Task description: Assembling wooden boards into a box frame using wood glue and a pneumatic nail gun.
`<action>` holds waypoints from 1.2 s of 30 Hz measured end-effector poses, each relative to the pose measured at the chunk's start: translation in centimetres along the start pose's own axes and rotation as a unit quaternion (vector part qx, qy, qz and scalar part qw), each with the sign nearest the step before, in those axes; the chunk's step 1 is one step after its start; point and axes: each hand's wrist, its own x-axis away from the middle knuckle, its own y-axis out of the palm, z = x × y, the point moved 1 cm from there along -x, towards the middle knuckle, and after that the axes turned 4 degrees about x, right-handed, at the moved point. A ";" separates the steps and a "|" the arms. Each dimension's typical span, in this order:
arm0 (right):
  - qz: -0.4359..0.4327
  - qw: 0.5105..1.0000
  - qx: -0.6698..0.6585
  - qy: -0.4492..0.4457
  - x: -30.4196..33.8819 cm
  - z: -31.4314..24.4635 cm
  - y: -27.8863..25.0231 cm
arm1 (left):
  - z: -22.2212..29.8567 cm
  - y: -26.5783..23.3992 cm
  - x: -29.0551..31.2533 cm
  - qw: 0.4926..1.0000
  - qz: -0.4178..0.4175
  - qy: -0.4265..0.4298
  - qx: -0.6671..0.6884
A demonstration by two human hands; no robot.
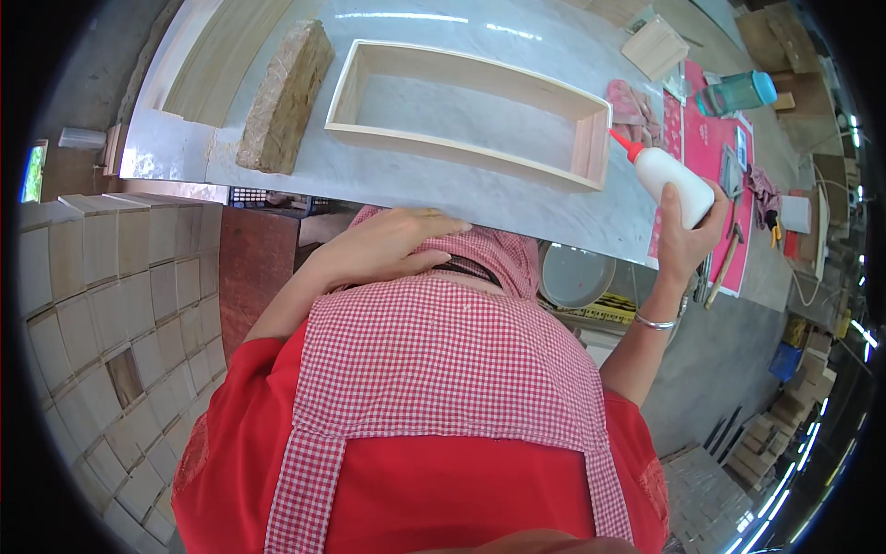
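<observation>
A: Starting at the left of the frame, we see stacked pale wood pieces, and above them a rough fibrous block on the marble tabletop.

B: At centre, our left hand lies open and flat on the checked apron, holding nothing. The open wooden box frame sits above it.

A: To the right, our right hand grips a white glue bottle, its red nozzle touching the frame's right end.
</observation>
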 end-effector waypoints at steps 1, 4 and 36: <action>-0.004 1.000 -0.025 0.011 0.3 -0.2 -0.3 | 0.0 0.0 0.0 1.000 0.000 0.002 -0.003; -0.007 1.000 -0.003 0.014 1.3 -0.8 -1.2 | -0.1 0.2 0.1 1.000 -0.001 0.002 -0.005; -0.247 0.930 -0.271 0.005 6.2 -16.5 17.2 | -3.8 1.4 5.2 0.989 0.126 0.078 0.025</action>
